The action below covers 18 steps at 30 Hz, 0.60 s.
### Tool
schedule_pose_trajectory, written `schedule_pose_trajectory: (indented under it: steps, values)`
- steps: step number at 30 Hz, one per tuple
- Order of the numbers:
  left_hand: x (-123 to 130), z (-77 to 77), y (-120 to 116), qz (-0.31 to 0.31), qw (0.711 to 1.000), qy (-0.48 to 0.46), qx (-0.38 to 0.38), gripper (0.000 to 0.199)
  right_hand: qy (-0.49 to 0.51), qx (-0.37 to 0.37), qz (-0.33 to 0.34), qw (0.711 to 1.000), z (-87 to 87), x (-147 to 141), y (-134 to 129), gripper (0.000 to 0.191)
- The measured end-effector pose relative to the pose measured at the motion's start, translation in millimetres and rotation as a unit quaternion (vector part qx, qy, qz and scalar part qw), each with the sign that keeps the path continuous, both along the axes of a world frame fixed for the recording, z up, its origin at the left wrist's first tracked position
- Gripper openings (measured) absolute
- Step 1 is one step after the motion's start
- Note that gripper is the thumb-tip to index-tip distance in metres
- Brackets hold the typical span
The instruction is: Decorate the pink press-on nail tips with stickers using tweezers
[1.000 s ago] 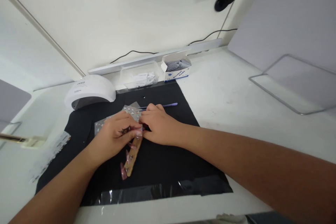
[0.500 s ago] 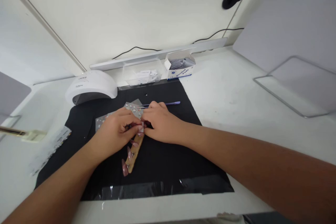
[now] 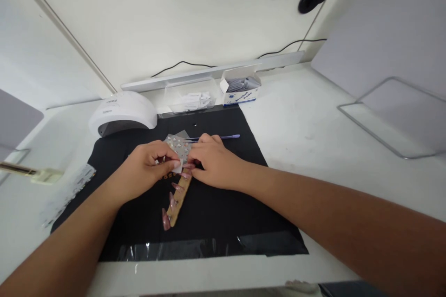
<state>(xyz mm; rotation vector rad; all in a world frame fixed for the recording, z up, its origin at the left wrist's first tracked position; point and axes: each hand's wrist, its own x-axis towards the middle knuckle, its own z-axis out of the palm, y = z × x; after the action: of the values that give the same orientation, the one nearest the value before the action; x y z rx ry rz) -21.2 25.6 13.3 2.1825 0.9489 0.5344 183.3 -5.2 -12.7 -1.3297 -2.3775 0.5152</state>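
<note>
My left hand (image 3: 148, 167) pinches a small pale piece (image 3: 178, 167), just beside the upper pink nails (image 3: 186, 175) on the wooden strip (image 3: 180, 200), which lies slanted on the black mat (image 3: 230, 218). My right hand (image 3: 216, 162) is curled at the strip's top end (fingertips hidden, can't tell if it grips), near purple tweezers (image 3: 231, 137) and a patterned sheet (image 3: 177, 144).

Pale film (image 3: 178, 167) — in left grip (image 3: 148, 167)
</note>
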Motion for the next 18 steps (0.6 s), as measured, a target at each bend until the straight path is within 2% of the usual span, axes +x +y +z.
schedule_pose_trajectory:
  steps: [6,10,13,18]
  values:
    - [-2,0.9,-3,-0.078,0.995,-0.057,-0.013,0.014,0.021,0.051,0.041,0.998,5.3,15,0,0.013]
    - [4,-7.9,-5,-0.109,0.991,-0.041,0.057,0.015,0.027,0.058,0.051,0.997,3.9,18,2,0.01]
    - [11,-12.3,-6,-0.104,0.987,-0.033,0.12,0.015,0.026,0.036,0.046,0.998,0.0,12,4,0.01]
    - [19,-13.3,-8,-0.065,0.988,0.0,0.139,0.014,0.014,0.013,0.032,0.999,-1.3,5,4,0.016]
